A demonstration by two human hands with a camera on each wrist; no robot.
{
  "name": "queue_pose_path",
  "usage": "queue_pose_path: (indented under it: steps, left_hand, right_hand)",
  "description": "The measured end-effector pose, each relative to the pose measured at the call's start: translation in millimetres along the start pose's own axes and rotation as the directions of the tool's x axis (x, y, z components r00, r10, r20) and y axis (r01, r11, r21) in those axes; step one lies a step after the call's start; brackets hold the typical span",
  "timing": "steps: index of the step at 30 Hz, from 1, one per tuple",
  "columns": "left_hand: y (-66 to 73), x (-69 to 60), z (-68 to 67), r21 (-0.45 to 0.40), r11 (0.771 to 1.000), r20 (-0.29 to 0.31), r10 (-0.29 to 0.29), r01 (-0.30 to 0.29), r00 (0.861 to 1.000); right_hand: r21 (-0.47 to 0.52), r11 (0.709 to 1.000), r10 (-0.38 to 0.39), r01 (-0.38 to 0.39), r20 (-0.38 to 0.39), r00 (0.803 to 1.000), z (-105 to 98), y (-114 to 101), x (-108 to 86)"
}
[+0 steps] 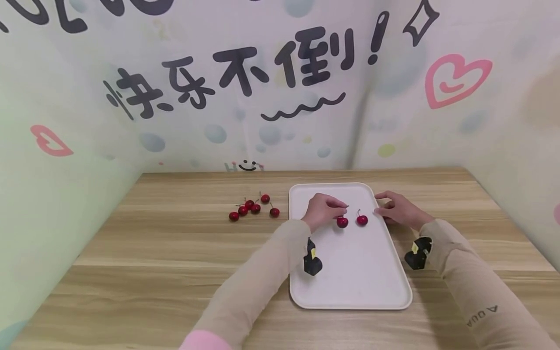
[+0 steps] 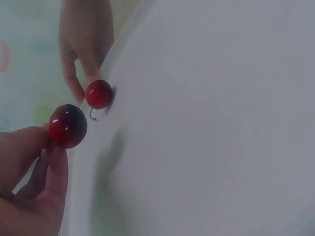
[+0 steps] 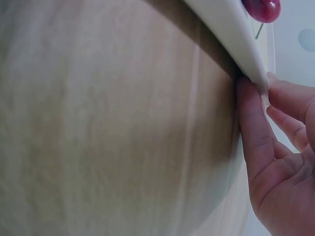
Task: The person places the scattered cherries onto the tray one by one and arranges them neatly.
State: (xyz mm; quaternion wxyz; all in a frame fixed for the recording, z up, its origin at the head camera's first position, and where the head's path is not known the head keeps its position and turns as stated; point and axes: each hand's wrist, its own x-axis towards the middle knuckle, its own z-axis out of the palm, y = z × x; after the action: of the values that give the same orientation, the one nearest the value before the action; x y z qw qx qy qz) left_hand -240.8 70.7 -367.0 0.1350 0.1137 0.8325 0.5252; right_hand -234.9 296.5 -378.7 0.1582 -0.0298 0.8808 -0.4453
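Observation:
The left hand is over the upper part of the white tray and pinches a dark red cherry near its stem. In the left wrist view this cherry hangs at the fingertips of the left hand. A second cherry, stem up, lies on the tray to its right. At the tray's right edge is the right hand; in the right wrist view the right hand grips the tray rim between thumb and fingers.
Several cherries with stems lie in a loose group on the wooden table, left of the tray. A printed cloth wall rises behind the table's back edge, with side walls at left and right.

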Motion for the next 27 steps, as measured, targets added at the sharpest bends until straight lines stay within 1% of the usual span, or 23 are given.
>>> queue_pose_path:
  steps: [2, 5, 9, 13, 17, 20, 25, 27]
  left_hand:
    - [0.5, 3.4, 4.4, 0.007, 1.0, -0.022, 0.004, -0.004, 1.0]
    - [0.4, 6.6, 10.5, 0.041, 0.999, -0.064, 0.008, -0.005, 0.998]
    - [-3.1, 9.7, 18.8, 0.072, 0.997, -0.12, -0.01, 0.019, 0.993]
    - [-6.5, 11.4, 25.6, 0.075, 0.997, -0.156, -0.023, 0.035, 0.988]
    - [-8.2, 11.9, 29.2, 0.081, 0.997, -0.17, -0.004, 0.018, 0.985]
    - [-8.9, 12.6, 30.5, 0.087, 0.996, -0.18, 0.005, 0.011, 0.984]
    - [-8.9, 13.7, 31.5, 0.098, 0.995, -0.184, 0.012, 0.007, 0.983]
    - [-8.9, 13.8, 31.2, 0.11, 0.994, -0.189, 0.026, -0.006, 0.982]
  right_hand:
    - [0.0, 1.0, 0.005, -0.005, -0.001, 1.0, -1.1, 0.1, 0.1]
    - [-0.007, 1.0, 0.013, -0.013, -0.001, 1.0, -2.1, -0.2, 0.4]
    - [-0.019, 1.0, 0.024, -0.024, -0.002, 1.0, -2.6, 1.4, 1.5]
    - [0.007, 1.0, 0.016, -0.016, 0.001, 1.0, -1.9, 2.2, 1.1]
    - [0.014, 1.0, 0.024, -0.024, 0.002, 1.0, -1.7, 1.0, 0.4]
    - [-0.002, 0.999, 0.035, -0.035, 0.002, 0.999, -2.0, 0.7, 0.1]
    - [0.009, 1.0, 0.026, -0.026, 0.005, 1.0, -2.1, 0.8, -0.3]
    - [0.021, 1.0, 0.02, -0.02, 0.003, 1.0, -1.6, 1.3, 0.0]
